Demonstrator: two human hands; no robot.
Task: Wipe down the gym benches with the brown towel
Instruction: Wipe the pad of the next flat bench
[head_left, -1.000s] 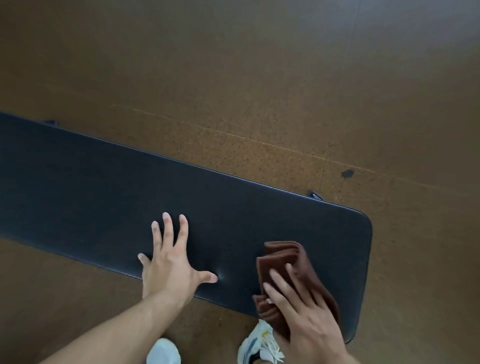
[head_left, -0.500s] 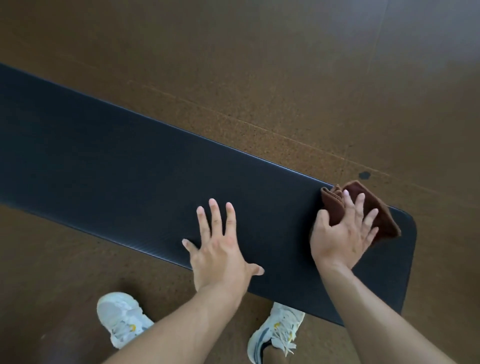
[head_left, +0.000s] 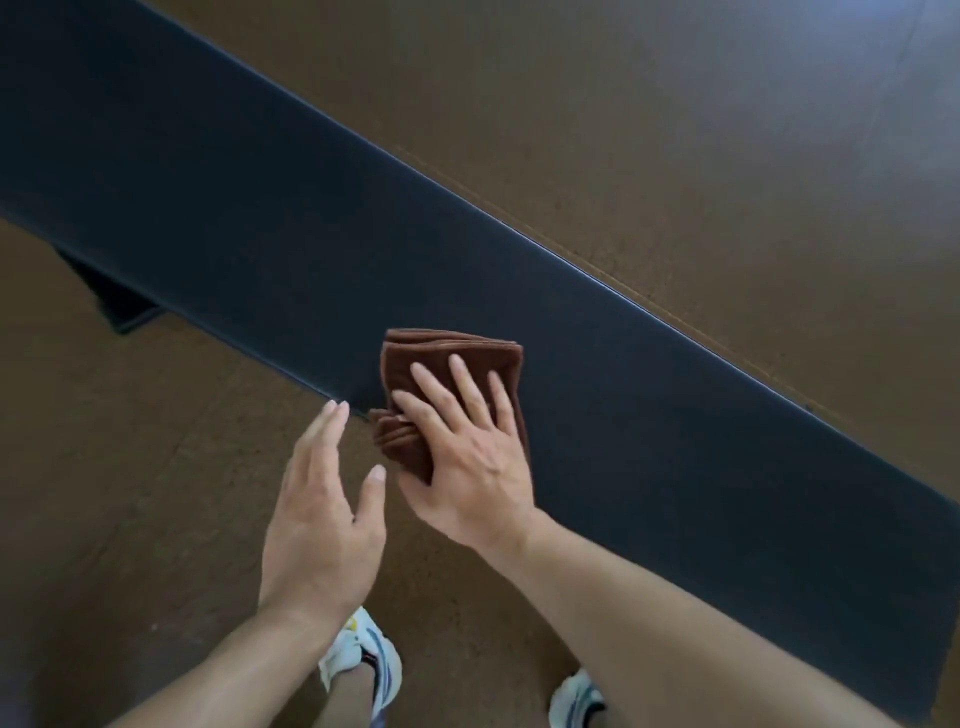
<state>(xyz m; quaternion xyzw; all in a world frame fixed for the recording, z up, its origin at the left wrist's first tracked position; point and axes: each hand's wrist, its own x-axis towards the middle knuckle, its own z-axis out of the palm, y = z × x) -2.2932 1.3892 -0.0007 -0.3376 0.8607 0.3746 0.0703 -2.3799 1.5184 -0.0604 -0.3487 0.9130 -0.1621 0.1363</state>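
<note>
A long black padded bench (head_left: 270, 208) runs diagonally from the upper left to the lower right. A folded brown towel (head_left: 441, 364) lies on its near edge, partly hanging over it. My right hand (head_left: 462, 447) presses flat on the towel with fingers spread. My left hand (head_left: 322, 509) hovers just off the bench's near edge, to the left of the towel, fingers together and holding nothing.
Brown cork-like floor (head_left: 675, 130) surrounds the bench. A dark bench foot (head_left: 119, 301) shows under the bench at the left. My two white sneakers, the left (head_left: 363, 660) and the right (head_left: 576, 699), stand on the floor close to the bench.
My right hand has slid the towel from the bench's right end leftward to its near edge. My left hand has lifted off the bench top and now floats beside the edge.
</note>
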